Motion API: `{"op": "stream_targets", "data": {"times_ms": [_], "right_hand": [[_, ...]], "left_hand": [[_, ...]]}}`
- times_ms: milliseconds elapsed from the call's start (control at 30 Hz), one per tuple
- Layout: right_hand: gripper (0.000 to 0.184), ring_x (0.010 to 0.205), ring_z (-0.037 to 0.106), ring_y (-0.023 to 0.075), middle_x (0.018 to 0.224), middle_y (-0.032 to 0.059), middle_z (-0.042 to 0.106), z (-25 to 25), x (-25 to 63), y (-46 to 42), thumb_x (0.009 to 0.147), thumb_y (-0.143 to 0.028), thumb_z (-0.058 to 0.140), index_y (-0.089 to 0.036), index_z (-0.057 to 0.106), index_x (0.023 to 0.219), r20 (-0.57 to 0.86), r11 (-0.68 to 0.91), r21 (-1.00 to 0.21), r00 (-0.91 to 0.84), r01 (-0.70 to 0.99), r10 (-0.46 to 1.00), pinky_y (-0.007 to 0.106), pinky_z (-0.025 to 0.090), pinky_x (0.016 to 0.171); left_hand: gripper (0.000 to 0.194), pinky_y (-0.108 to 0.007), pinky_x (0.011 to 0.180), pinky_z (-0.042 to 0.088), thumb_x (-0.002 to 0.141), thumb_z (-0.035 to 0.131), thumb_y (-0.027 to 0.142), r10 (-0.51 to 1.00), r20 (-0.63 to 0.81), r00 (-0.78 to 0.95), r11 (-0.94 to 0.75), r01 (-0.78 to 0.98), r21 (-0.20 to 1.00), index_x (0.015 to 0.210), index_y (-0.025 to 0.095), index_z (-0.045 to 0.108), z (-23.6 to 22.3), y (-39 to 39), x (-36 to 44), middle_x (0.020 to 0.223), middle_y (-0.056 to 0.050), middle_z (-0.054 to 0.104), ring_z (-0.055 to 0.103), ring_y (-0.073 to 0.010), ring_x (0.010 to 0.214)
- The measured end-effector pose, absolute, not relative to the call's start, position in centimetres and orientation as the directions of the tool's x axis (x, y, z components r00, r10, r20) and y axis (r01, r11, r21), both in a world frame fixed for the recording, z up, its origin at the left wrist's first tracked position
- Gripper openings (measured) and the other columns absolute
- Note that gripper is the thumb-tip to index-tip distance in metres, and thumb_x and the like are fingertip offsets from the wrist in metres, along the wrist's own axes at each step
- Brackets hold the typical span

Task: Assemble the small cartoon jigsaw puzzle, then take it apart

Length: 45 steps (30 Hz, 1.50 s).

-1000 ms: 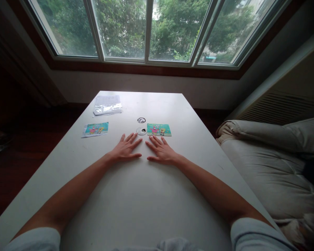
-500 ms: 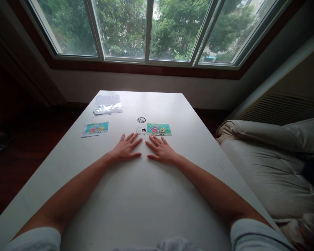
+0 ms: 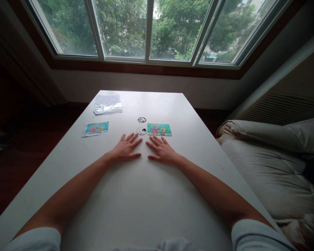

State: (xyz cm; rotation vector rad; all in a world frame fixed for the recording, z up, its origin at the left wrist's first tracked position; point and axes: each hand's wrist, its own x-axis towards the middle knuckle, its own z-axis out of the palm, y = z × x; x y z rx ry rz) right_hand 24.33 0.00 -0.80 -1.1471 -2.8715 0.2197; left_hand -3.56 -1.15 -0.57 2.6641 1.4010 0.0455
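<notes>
My left hand [image 3: 126, 149] and my right hand [image 3: 161, 150] lie flat, palms down, side by side on a white table [image 3: 136, 195], fingers stretched out and holding nothing. Just beyond my right fingertips lies a small cartoon jigsaw picture [image 3: 159, 129] with a teal background. A round clear lid or disc [image 3: 141, 131] sits beyond my left fingertips, with a second small round thing [image 3: 141, 120] behind it. Farther left lies a matching cartoon picture card [image 3: 95, 129].
A clear plastic bag [image 3: 107, 104] rests near the table's far left corner. A cream-coloured cushioned sofa or bedding [image 3: 274, 167] runs along the table's right side. Windows with trees outside fill the far wall. Dark wooden floor lies to the left.
</notes>
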Motion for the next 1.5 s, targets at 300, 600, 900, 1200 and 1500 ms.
{"op": "stream_targets", "data": {"times_ms": [300,600,900,1200,1500], "right_hand": [[0.081,0.158,0.008,0.0306,0.17,0.0087,0.011,-0.93,24.3,0.03,0.096,-0.076,0.028,-0.029,0.025,0.162,0.001,0.713,-0.132,-0.719,0.689,0.695,0.056,0.009,0.125],[0.08,0.157,0.009,0.0309,0.17,0.0088,0.012,-0.89,24.26,0.06,0.097,-0.075,0.03,-0.03,0.025,0.162,0.0,0.712,-0.128,-0.718,0.69,0.696,0.056,0.008,0.125],[0.079,0.157,0.009,0.0311,0.17,0.0076,0.012,-0.8,24.22,-0.03,0.097,-0.074,0.032,-0.031,0.025,0.162,-0.006,0.707,-0.133,-0.714,0.694,0.7,0.056,0.009,0.125],[0.08,0.157,0.01,0.0307,0.17,0.009,0.013,-0.89,24.26,0.01,0.096,-0.075,0.03,-0.029,0.027,0.162,0.004,0.71,-0.135,-0.716,0.691,0.698,0.056,0.008,0.125],[0.08,0.157,0.01,0.0309,0.17,0.0081,0.012,-0.82,24.24,0.04,0.096,-0.075,0.031,-0.03,0.025,0.162,-0.008,0.706,-0.132,-0.712,0.696,0.702,0.055,0.009,0.125]], "left_hand": [[0.087,-0.061,0.124,0.004,0.091,0.033,0.081,0.822,-0.026,0.569,-0.562,0.817,0.129,0.163,0.034,0.017,-0.77,-0.96,-3.7,0.171,-0.006,0.004,0.006,-0.0342,0.157],[0.087,-0.061,0.124,0.004,0.091,0.032,0.081,0.822,-0.027,0.569,-0.561,0.817,0.136,0.163,0.034,0.017,-0.74,-0.98,-3.75,0.171,-0.006,0.004,0.006,-0.0338,0.157],[0.087,-0.06,0.124,0.005,0.092,0.034,0.08,0.826,-0.03,0.563,-0.554,0.821,0.139,0.163,0.034,0.018,-0.68,-1.01,-3.7,0.171,-0.005,0.005,0.007,-0.0341,0.157],[0.087,-0.06,0.124,0.005,0.091,0.033,0.081,0.824,-0.033,0.565,-0.556,0.82,0.136,0.163,0.034,0.018,-0.67,-1.03,-3.69,0.171,-0.006,0.005,0.006,-0.0336,0.157],[0.087,-0.059,0.124,0.004,0.091,0.033,0.081,0.824,-0.032,0.566,-0.557,0.82,0.132,0.163,0.034,0.019,-0.7,-0.99,-3.69,0.171,-0.006,0.005,0.007,-0.0336,0.157]]}}
